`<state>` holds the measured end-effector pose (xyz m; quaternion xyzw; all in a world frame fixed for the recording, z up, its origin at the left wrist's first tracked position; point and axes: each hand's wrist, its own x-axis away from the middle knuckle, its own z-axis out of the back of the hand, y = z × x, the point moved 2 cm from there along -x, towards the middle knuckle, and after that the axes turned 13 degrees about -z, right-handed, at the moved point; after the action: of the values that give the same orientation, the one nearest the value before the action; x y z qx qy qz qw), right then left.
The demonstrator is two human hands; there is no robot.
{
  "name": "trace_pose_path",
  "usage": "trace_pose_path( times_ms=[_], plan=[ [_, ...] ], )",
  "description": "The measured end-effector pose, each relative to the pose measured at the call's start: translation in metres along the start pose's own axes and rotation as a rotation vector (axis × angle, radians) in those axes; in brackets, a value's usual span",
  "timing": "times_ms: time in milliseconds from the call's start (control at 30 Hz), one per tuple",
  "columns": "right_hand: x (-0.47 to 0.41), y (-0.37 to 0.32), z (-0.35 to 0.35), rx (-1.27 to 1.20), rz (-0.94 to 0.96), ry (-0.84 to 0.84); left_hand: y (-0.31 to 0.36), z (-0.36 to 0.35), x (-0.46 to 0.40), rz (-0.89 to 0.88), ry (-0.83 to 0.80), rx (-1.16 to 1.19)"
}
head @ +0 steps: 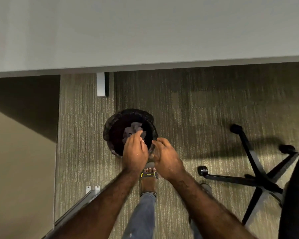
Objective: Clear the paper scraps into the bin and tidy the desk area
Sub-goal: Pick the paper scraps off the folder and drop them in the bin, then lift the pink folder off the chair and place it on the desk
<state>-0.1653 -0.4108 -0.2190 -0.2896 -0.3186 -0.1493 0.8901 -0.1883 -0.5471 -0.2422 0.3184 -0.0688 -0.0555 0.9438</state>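
Matt smooth desk top [145, 31], ribbed carpet [179, 104], crumpled paper scraps [133, 129]

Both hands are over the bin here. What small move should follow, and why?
Probably draw both hands back toward the desk. The left hand and right hand hang over the bin, fingers loosely spread with nothing clearly held, and paper scraps already lie inside.

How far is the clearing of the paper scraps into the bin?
Done: paper scraps already lie inside the black bin on the carpet. In hand: the left hand and right hand hover over the bin, fingers loosely spread; whether anything is in either grip is unclear. Left: the visible desk surface shows no scraps; the rest is out of view.
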Motion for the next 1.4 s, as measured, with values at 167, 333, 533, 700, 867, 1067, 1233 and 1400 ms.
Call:
trace_pose_path(
  times_ms=[167,333,533,700,867,1067,1233,1400],
  plan=[
    [0.017,0.041,0.026,-0.041,-0.034,0.06,0.044,-0.022,-0.003,-0.098,0.001,0.021],
    [0.04,0.089,0.059,-0.14,-0.074,0.189,0.101,-0.052,0.002,-0.176,-0.02,0.053],
    [0.08,0.156,0.104,-0.232,-0.129,0.308,0.18,-0.091,0.018,-0.27,-0.014,0.076],
    [0.116,0.215,0.138,-0.312,-0.179,0.411,0.25,-0.123,0.037,-0.345,-0.036,0.132],
    [0.15,0.269,0.168,-0.396,-0.247,0.501,0.313,-0.15,0.058,-0.419,-0.075,0.162],
    [0.185,0.329,0.19,-0.437,-0.314,0.57,0.371,-0.18,0.082,-0.483,-0.136,0.186],
    [0.21,0.377,0.2,-0.447,-0.358,0.605,0.413,-0.206,0.099,-0.554,-0.193,0.187],
    [0.232,0.431,0.209,-0.495,-0.461,0.651,0.449,-0.231,0.113,-0.57,-0.267,0.213]
  ],
)
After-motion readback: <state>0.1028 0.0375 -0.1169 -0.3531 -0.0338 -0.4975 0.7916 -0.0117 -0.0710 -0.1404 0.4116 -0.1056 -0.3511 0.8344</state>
